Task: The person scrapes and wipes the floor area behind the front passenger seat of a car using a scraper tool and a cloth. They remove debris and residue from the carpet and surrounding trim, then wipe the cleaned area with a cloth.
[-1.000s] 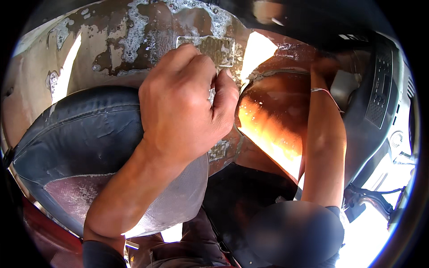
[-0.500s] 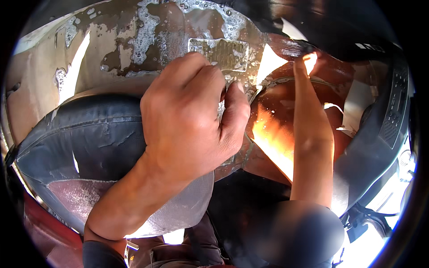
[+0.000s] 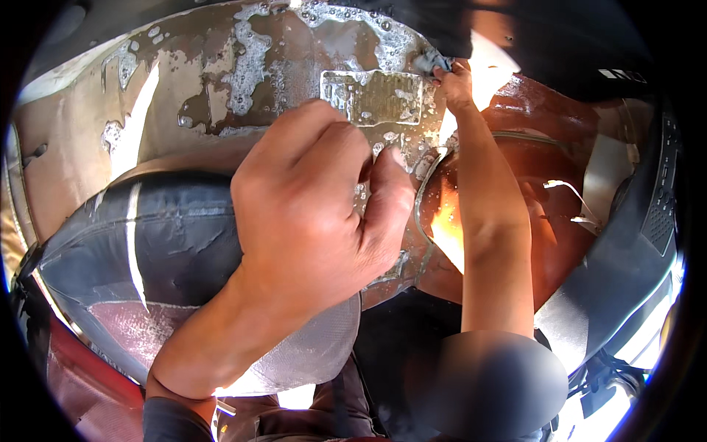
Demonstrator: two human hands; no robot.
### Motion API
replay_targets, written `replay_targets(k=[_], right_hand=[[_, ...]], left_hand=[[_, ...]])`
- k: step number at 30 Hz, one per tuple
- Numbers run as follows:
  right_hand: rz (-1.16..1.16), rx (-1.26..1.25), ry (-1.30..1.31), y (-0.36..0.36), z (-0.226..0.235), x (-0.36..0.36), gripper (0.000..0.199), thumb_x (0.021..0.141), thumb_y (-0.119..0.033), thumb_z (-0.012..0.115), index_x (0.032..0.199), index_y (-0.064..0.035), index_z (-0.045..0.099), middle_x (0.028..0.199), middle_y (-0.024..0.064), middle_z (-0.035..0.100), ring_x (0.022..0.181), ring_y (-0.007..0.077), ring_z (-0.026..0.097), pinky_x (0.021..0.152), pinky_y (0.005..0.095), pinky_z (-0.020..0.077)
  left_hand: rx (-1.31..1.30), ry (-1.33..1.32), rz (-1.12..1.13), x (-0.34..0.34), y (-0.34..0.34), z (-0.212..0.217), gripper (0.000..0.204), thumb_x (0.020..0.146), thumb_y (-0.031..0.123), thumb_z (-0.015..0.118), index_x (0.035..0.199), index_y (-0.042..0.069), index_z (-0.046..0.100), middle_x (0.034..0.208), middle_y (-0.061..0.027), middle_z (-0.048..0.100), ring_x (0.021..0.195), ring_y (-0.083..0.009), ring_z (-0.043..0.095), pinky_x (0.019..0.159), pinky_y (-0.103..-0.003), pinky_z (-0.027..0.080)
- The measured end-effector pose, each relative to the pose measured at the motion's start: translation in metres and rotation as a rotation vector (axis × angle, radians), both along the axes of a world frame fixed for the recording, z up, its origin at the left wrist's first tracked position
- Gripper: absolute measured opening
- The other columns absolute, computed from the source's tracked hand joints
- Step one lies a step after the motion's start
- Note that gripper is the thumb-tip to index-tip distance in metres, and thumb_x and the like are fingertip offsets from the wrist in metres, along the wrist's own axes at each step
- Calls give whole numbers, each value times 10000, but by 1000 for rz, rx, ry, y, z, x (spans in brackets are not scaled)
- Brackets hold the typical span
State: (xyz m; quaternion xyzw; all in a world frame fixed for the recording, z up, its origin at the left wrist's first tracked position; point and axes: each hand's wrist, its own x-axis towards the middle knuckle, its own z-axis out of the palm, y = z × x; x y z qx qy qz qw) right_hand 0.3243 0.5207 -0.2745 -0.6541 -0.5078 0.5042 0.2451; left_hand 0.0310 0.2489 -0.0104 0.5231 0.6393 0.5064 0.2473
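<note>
My left hand (image 3: 313,188) is raised in the middle, close in front, its back to me and its fingers curled into a fist. Whatever it may grip is hidden behind it. Farther off, my right hand (image 3: 456,82) presses a small grey-blue wad (image 3: 431,62) to the wet floor panel, at the edge of the dark panel above. The wad is blurred and its kind is unclear. White suds (image 3: 249,66) streak the brown floor panel (image 3: 195,51), around a ribbed rectangular pad (image 3: 372,98) just beyond my left hand.
A dark padded seat (image 3: 140,228) fills the left side below the floor panel. To the right, a reddish-brown floor hollow (image 3: 552,228) holds a loose white wire (image 3: 571,193). A black panel (image 3: 582,44) overhangs the far right, and a grey console with a perforated strip (image 3: 660,199) borders the right.
My right hand has moved left and slightly away from me along the wet panel, and the wad now shows in it. My left fist stays in place while the view has shifted slightly.
</note>
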Motion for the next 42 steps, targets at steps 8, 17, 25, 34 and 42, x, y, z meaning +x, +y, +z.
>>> replay_targets(k=[8, 17, 25, 34, 42], right_hand=[[-85, 383, -771, -26, 23, -70, 314, 876, -152, 643, 1153, -11, 689, 1155, 225, 694, 1082, 377, 671, 965, 421, 502], [158, 476, -499, -154, 47, -143, 365, 866, -176, 617, 1133, 73, 627, 1067, 301, 602, 983, 465, 594, 909, 505, 479], [428, 52, -449, -236, 21, -43, 421, 823, -108, 688, 1215, -28, 557, 1245, 265, 510, 1063, 435, 608, 955, 473, 537], [-372, 723, -1481, -26, 124, 49, 246, 958, -233, 573, 987, 11, 587, 990, 182, 592, 951, 259, 648, 768, 414, 557], [167, 170, -997, -61, 55, 139, 321, 983, -272, 491, 1067, 14, 607, 1088, 303, 643, 993, 441, 657, 821, 518, 532]], left_hand=[[15, 37, 16, 3, 3, 2, 218, 794, -41, 687, 660, -11, 518, 668, -72, 533, 476, -94, 409, 433, -270, 311], [-7, 21, 62, 1, -3, -2, 232, 810, -55, 667, 659, -20, 495, 676, -54, 516, 494, -66, 402, 434, -258, 301], [44, 44, 51, 8, 6, 3, 223, 799, -35, 675, 656, -25, 504, 645, -71, 497, 494, -96, 416, 452, -286, 323], [22, 91, 110, -3, -4, -2, 243, 789, -23, 690, 633, -9, 504, 617, -95, 495, 490, -193, 456, 470, -336, 365], [83, -17, 55, 11, 15, 13, 245, 775, -5, 696, 628, 1, 501, 626, -102, 493, 493, -241, 477, 474, -361, 381]])
